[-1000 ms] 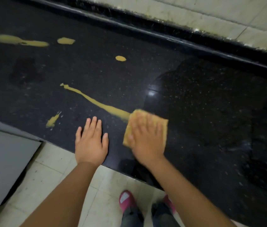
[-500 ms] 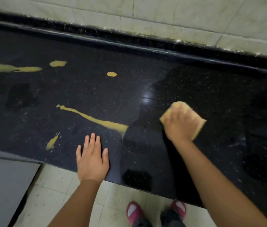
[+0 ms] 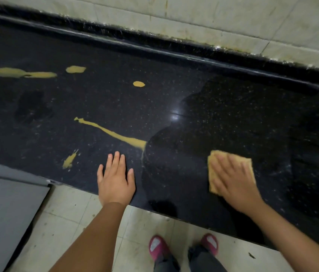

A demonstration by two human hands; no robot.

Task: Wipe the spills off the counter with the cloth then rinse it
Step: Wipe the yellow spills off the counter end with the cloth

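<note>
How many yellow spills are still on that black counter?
5. A long streak at far left, a blob beside it, a small spot mid-counter, a diagonal streak ahead of the left hand, a smear near the front edge. More may lie out of view.

Pink slippers point(image 3: 158, 247) stand on pale floor tiles point(image 3: 72, 218) beside a grey cabinet point(image 3: 3, 213).

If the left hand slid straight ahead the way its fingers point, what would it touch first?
Probably the long yellow streak. The left hand lies flat on the counter, fingers aimed at the back wall, and the streak's thick end crosses just beyond them. Which part it meets first is hard to tell.
</note>
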